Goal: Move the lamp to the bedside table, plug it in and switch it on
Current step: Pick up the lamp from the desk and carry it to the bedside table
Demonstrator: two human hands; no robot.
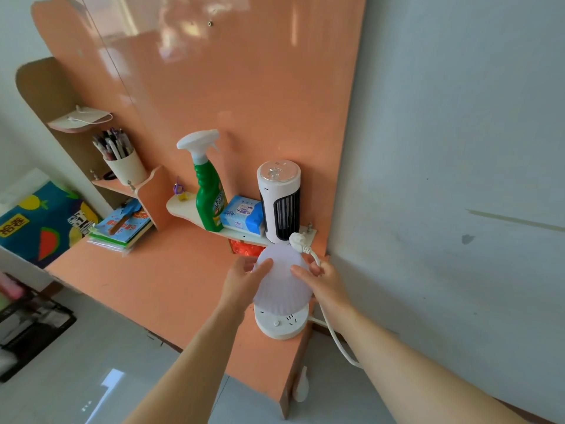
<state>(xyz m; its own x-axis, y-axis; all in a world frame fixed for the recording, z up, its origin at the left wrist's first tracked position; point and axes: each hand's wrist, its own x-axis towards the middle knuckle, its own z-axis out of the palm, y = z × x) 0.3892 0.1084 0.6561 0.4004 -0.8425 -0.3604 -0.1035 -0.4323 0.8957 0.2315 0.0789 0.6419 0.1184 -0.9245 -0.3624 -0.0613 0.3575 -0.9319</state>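
Standing on the near right corner of the orange desk (pixel 159 280), the lamp (pixel 282 289) has a white ribbed shade over a round white base with a small button. Both hands grip the shade: the left hand (pixel 244 278) presses its left side with fingers spread, and the right hand (pixel 321 278) presses its right side while also pinching the white cord (pixel 334 338). From that hand the cord rises to a white plug (pixel 298 241) sticking up just behind the lamp, unplugged, and loops down past the desk edge to the lamp's base. Just behind the lamp, a low shelf (pixel 183 208) carries a white tower fan (pixel 279 200), a blue tissue pack (pixel 243 214) and a green spray bottle (pixel 208 185). Farther left of the lamp sit a cup of pens (pixel 123 163) and a stack of books (pixel 122 228).
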